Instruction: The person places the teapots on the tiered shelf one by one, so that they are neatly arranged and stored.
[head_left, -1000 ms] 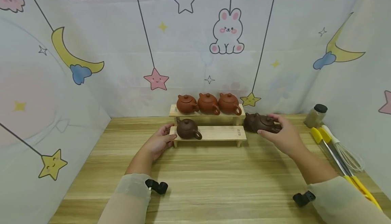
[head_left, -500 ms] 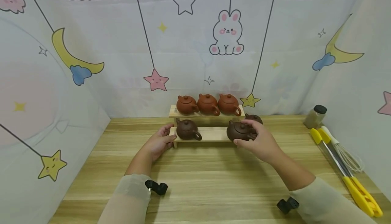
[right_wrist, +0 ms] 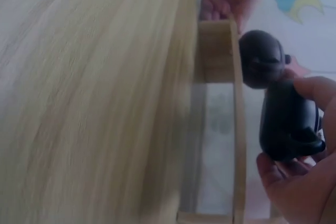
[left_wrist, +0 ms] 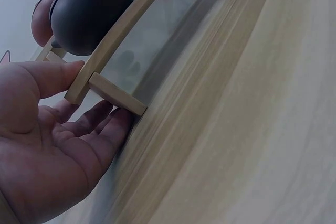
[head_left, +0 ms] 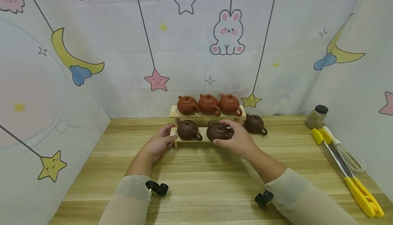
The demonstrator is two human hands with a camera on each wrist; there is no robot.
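Note:
My left hand (head_left: pixel 159 141) grips the left end of the low wooden display stand (left_wrist: pixel 113 40), thumb on the top board and fingers beneath, by the leg. My right hand (head_left: pixel 239 139) holds a dark brown teapot (head_left: pixel 216 132) between thumb and fingers, from its handle side. In the right wrist view, a narrow gap shows between this teapot and the stand's board. Another dark brown teapot (head_left: pixel 187 130) sits on the stand's left end, its handle toward the right front. A third dark teapot (head_left: pixel 254 124) stands on the table just right of the stand.
Behind, a higher wooden shelf (head_left: pixel 173 111) carries three reddish-brown teapots (head_left: pixel 208 105) in a row. To the right lie yellow-handled tongs (head_left: pixel 363 196) and a whisk (head_left: pixel 350 156), near a black-lidded jar (head_left: pixel 317 117). A printed cloth (head_left: pixel 122 47) hangs around the wooden table (head_left: pixel 196 184).
My right hand has carried the dark teapot leftward from beside the third one to over the stand's middle. The third teapot now shows fully. My left hand has stayed on the stand.

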